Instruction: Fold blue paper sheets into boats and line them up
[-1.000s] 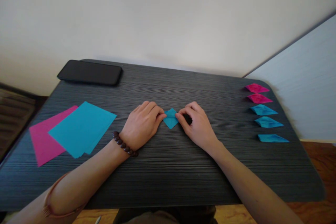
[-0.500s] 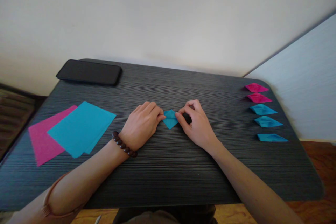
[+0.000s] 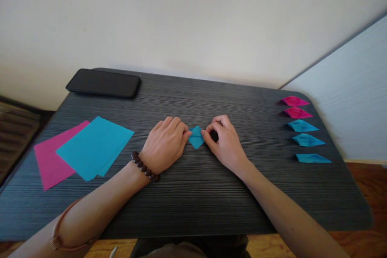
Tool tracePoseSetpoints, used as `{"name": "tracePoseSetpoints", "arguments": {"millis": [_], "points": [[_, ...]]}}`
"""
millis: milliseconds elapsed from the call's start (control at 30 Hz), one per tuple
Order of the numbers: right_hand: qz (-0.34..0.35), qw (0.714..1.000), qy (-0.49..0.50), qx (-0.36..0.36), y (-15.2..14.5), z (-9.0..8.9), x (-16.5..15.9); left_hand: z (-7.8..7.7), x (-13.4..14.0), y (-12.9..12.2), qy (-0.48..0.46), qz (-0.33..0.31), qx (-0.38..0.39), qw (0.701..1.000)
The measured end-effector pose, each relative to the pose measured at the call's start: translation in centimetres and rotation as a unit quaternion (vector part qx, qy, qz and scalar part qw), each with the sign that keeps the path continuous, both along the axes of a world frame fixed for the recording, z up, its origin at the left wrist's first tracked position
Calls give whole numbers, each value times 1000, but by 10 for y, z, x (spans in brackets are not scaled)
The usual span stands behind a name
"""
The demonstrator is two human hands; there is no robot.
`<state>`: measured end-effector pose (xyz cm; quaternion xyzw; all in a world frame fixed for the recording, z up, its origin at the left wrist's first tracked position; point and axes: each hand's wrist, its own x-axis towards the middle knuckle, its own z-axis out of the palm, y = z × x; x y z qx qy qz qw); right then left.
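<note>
"Dark, fine-lined counter (image 3: 187, 205), pale smooth wall (image 3: 193, 20) behind; where's the folded blue paper (image 3: 196, 140)?"

"Mid-counter, a creased diamond: left hand (image 3: 165, 142) pinches its left corner, right hand (image 3: 226, 143) its right."

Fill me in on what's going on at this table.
A person is working on a small folded blue paper at the dark table. The left hand pinches its left side and the right hand its right. To the left, flat blue sheets partly cover a pink sheet, with a black phone-like slab behind them. Near the right edge, two folded pink pieces and three folded blue pieces form a row.
</note>
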<state>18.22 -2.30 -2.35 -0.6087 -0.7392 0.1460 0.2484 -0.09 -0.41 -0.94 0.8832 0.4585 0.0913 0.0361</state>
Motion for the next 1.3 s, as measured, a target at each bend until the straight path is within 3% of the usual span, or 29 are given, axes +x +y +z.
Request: {"name": "tracePoseSetpoints", "arguments": {"millis": [667, 833, 1133, 1300], "points": [[9, 1000, 6, -2, 0, -1, 0, -3, 6, -3, -19, 34, -5, 999], [-7, 999, 32, -6, 1, -1, 0, -3, 5, -2, -36, 12, -15, 999], [37, 997, 58, -27, 2, 4, 6, -3, -1, 2, -52, 20, -32, 998], [1, 999, 32, -5, 0, 1, 0, -4, -3, 4, -71, 16, -35, 997]]}}
